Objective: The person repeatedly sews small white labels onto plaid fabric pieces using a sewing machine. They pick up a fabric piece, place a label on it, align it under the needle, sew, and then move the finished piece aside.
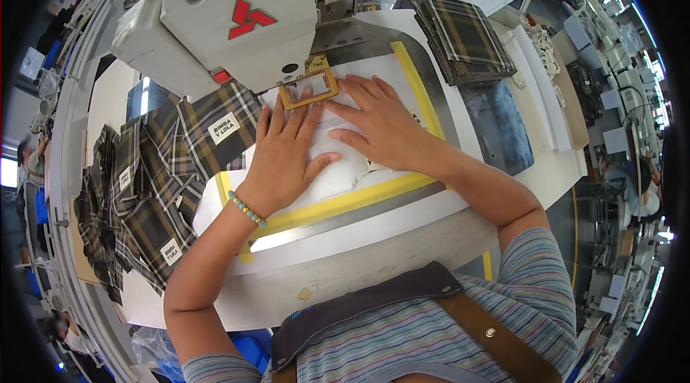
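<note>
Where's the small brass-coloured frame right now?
In the head view, the small frame is above centre, just below the white machine head, at the fingertips of the left hand and right hand.

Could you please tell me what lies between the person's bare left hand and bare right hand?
In the head view, white sheet material shows between the flat left hand and right hand; a yellow-brown rectangular frame is near both.

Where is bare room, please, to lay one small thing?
Free: the front table strip between white band and apron, except one small scrap; the dark glossy panel beside the plaid stack, seemingly. Crowded: plaid pieces at left; left hand and right hand before the machine head.
</note>
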Demonstrator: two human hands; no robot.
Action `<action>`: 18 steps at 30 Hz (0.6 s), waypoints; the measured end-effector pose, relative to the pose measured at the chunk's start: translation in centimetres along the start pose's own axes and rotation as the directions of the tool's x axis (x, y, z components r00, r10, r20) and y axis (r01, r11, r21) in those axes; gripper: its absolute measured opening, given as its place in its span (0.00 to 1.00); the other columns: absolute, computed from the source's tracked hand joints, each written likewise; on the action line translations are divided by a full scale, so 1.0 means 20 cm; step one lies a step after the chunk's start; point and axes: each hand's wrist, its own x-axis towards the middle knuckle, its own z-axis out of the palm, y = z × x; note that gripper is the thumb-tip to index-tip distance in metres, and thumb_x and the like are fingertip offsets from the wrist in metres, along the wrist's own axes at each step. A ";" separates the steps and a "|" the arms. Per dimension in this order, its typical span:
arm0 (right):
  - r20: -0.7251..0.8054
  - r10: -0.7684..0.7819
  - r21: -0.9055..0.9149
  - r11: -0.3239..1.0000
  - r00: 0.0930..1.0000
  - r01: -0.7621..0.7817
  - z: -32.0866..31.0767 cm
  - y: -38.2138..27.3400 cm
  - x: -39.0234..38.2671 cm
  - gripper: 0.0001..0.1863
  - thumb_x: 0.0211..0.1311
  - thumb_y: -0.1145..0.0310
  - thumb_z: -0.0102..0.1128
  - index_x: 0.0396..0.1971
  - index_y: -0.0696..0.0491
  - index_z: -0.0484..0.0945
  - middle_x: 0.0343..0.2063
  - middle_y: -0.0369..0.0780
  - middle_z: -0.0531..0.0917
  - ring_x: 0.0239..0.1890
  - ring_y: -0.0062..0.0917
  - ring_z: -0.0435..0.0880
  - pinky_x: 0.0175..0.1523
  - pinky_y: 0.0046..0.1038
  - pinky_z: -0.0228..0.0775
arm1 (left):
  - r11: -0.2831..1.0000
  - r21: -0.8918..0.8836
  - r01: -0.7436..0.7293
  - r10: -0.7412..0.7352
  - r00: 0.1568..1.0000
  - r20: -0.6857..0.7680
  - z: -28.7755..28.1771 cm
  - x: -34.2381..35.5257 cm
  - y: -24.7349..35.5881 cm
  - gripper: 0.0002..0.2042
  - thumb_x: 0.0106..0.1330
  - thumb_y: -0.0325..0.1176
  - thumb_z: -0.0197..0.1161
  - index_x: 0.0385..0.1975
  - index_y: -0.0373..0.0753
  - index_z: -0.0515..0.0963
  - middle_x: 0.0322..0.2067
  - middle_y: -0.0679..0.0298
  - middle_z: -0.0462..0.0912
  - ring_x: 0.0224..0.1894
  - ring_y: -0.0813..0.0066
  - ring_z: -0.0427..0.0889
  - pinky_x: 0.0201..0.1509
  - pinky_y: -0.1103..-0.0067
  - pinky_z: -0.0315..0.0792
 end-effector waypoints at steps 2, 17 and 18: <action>-0.009 0.000 0.011 1.000 1.000 0.000 -0.01 0.01 0.00 0.27 0.80 0.48 0.58 0.64 0.54 0.82 0.72 0.53 0.73 0.78 0.49 0.64 0.80 0.59 0.53 | 1.000 -0.009 0.008 -0.008 1.000 0.010 0.00 0.01 0.00 0.43 0.79 0.62 0.53 0.82 0.34 0.58 0.82 0.47 0.58 0.84 0.38 0.50 0.86 0.46 0.42; -0.211 0.356 -0.265 0.876 0.910 -0.404 -0.65 0.53 -0.27 0.15 0.71 0.63 0.67 0.52 0.53 0.89 0.55 0.39 0.89 0.56 0.39 0.87 0.62 0.38 0.81 | 0.990 -0.135 -0.042 0.050 0.997 0.060 -0.09 -0.15 0.13 0.43 0.77 0.59 0.57 0.83 0.36 0.55 0.84 0.47 0.53 0.87 0.45 0.44 0.88 0.51 0.35; -0.230 0.349 -0.260 0.877 0.908 -0.403 -0.62 0.55 -0.28 0.15 0.71 0.64 0.67 0.52 0.53 0.89 0.54 0.39 0.90 0.56 0.39 0.88 0.61 0.38 0.81 | 0.981 -0.184 -0.057 0.068 0.996 0.057 -0.08 -0.15 0.16 0.44 0.77 0.58 0.57 0.83 0.35 0.55 0.84 0.47 0.53 0.87 0.45 0.44 0.88 0.51 0.35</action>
